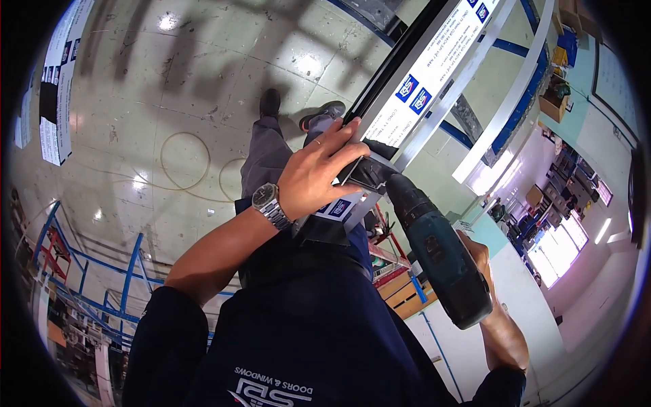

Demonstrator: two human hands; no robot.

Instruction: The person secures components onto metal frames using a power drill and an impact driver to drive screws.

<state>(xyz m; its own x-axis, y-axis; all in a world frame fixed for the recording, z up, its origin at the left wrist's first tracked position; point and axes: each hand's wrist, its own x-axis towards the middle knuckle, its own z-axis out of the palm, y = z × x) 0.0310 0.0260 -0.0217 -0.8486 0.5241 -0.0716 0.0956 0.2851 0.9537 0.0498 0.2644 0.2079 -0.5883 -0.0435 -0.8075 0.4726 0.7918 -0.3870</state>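
Observation:
My left hand [315, 169], a watch on its wrist, grips the end of a long aluminium profile [444, 64] covered in white printed film. Its fingers lie over the black edge, and its thumb is by a small dark piece [369, 173] at the profile's end. My right hand [478, 258] is wrapped round the handle of a dark teal cordless drill [434, 247], largely hidden behind the tool. The drill's chuck points up and left, its tip right at the dark end piece.
Blue-framed supports [451, 132] carry more light profiles [505, 98] at the upper right. Film-wrapped profiles [57, 95] stand at the far left. A thin hose [183, 136] coils on the tiled floor [224, 41]. Blue railings [125, 271] are at lower left, boxes [555, 98] at right.

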